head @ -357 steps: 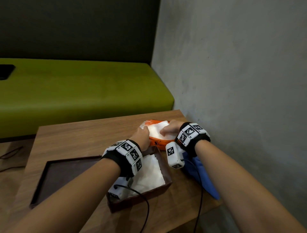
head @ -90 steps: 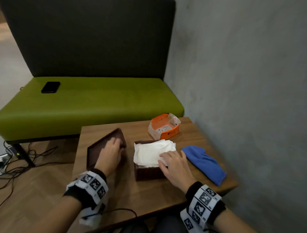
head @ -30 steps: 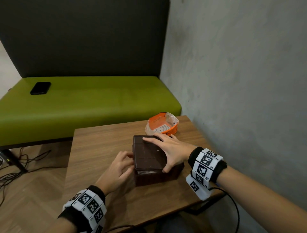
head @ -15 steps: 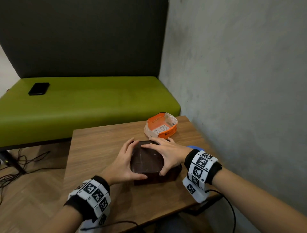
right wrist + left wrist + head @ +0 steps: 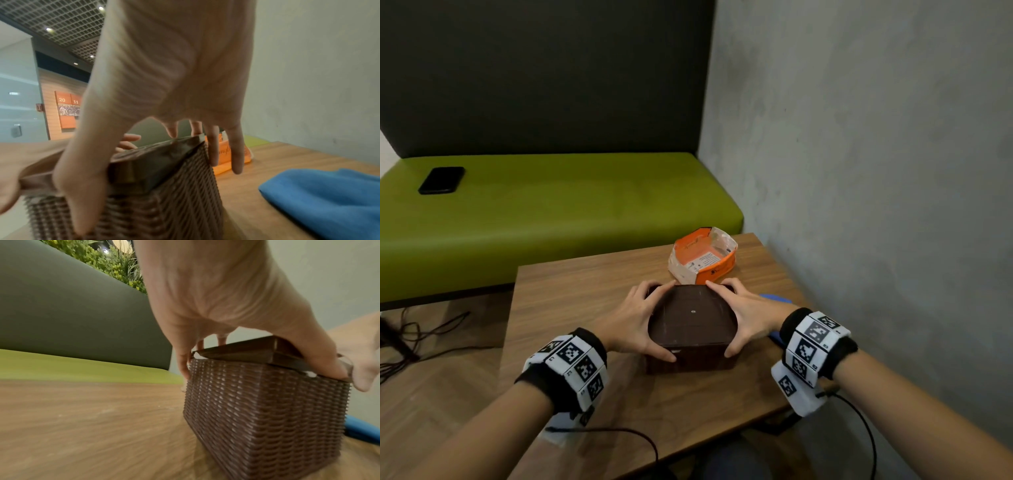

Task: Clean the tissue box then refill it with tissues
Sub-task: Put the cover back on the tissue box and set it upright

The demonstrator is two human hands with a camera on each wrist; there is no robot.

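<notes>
Both hands now bracket the lid: left hand (image 5: 631, 320) moved from the near-left side, right hand (image 5: 748, 317) stays opposite, each clamped on the lid (image 5: 691, 315) edges. Tissue box (image 5: 267, 410) sits mid-worktop (image 5: 571, 294), bare wood left, blue cloth (image 5: 329, 198) just right, orange tissue pack (image 5: 703, 255) behind.

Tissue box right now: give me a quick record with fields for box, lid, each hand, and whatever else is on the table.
box: brown woven box, upright on the table
lid: dark lid on top; white tissue shows at its corners in the left wrist view
left hand: left hand grips the lid's left edge
right hand: right hand grips the lid's right edge
wrapper: orange wrapper behind the box, open
cloth: blue cloth right of the box
</notes>
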